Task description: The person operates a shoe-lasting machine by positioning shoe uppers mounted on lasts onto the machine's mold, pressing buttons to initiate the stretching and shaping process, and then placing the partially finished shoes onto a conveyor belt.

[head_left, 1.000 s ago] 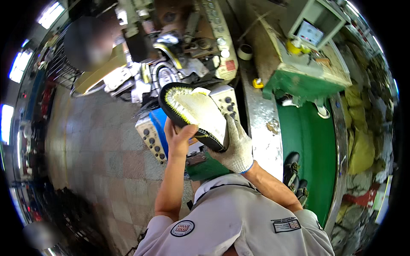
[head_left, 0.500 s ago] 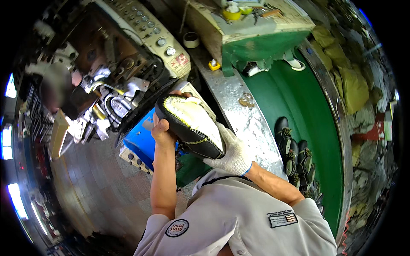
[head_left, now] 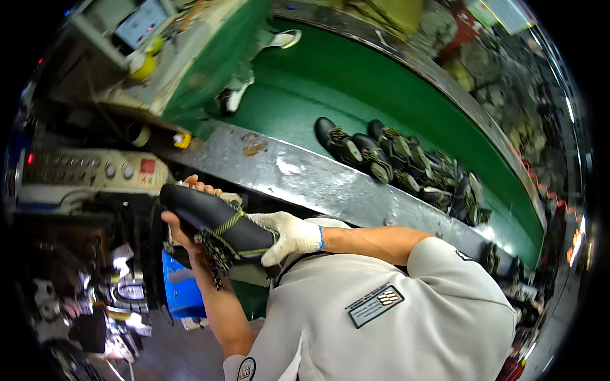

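Both hands grip a black shoe (head_left: pixel 219 225) above the control panel (head_left: pixel 95 170): bare left hand (head_left: pixel 181 219) at its toe, gloved right hand (head_left: pixel 289 236) clasping its heel. Seemingly mid-transfer; next calls for a steady carry toward the green conveyor (head_left: pixel 330 95).

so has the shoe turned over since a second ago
Yes. The shoe showed its pale sole up beside the button panel; it now shows its dark laced upper, in both hands, below that panel.
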Tool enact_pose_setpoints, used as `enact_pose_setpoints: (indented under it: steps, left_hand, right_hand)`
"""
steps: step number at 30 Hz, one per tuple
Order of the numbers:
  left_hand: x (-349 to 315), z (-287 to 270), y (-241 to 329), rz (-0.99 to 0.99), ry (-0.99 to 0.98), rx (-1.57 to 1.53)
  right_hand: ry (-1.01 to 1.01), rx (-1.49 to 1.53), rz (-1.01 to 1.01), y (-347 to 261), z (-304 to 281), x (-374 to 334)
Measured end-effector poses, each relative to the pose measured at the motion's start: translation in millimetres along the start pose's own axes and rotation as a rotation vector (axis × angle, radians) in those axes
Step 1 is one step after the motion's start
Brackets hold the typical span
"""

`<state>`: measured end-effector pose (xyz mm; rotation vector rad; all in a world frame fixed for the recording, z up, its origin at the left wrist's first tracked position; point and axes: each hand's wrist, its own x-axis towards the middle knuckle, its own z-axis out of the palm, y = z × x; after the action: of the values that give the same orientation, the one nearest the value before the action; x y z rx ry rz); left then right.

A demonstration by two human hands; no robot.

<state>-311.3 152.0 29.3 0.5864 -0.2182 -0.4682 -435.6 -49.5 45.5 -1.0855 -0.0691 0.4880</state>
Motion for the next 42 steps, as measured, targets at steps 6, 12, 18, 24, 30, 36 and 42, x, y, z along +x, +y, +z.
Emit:
enact_pose_setpoints:
  steps: [6,12,18,24,30,36,42]
  left_hand:
    - [-1,-28,-59,-0.41,0.504,0.614]
    - [-72,-88,-45,-0.399,0.701,0.978]
    - [-134,-82,-12,-0.204,0.744,1.886]
    - [-171,-52,-2,-0.237,0.864,2.421]
    - [-207,-43,-27,-0.257,0.991,2.375]
    - [-203,-52,-30,-0.249,1.146,2.277]
    - [-194,-41,-33,-0.257,1.217,2.191]
  right_hand:
    - [0.355,0.751,-0.053,-2,-102,-33]
    - [1.007,0.992,-0.222,78,-285,-123]
    - [1.19,0.687,0.585,196,-299,-128]
    - [0.854,0.206,0.566,166,-330,46]
    - [0.826,-0.255,0.426,97,-363,265]
    - [0.907,-0.657,0.484,85,-386,444]
    - [1.221,-0.568,0.552,92,-368,483]
